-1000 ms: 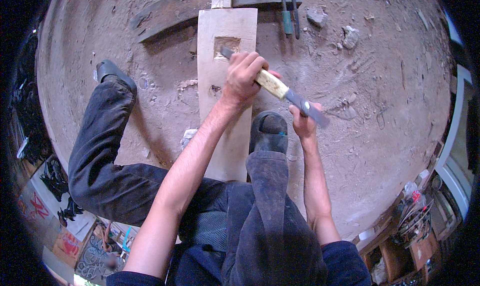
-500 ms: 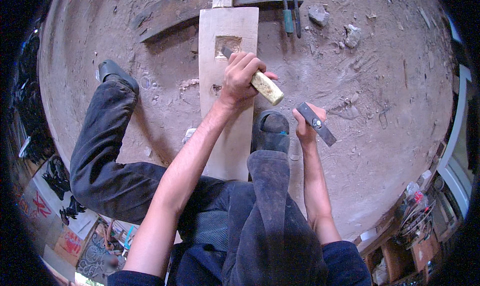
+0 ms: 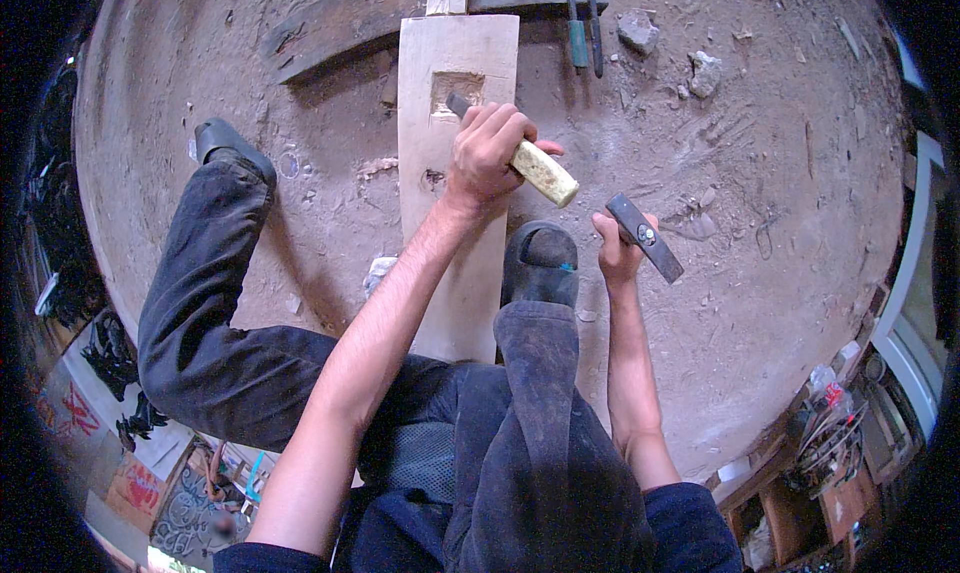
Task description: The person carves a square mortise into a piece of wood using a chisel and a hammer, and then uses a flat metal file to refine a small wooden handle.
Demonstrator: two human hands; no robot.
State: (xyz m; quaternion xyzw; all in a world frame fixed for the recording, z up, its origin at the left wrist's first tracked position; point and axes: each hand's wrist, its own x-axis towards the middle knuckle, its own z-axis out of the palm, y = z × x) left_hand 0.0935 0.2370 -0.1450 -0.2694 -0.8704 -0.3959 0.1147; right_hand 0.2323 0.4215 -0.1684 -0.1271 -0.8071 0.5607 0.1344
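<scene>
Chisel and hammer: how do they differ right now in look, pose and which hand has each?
The chisel has a pale wooden handle; the hammer shows a dark metal head. The chisel is gripped by the left hand with its tip set at the square notch in the plank; the hammer is held by the right hand, clear of the plank and off the chisel's handle end. Both are firmly gripped.

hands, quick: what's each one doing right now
Left hand: closed around the pale-handled chisel set in the plank's notch.
Right hand: closed on the hammer.
</scene>
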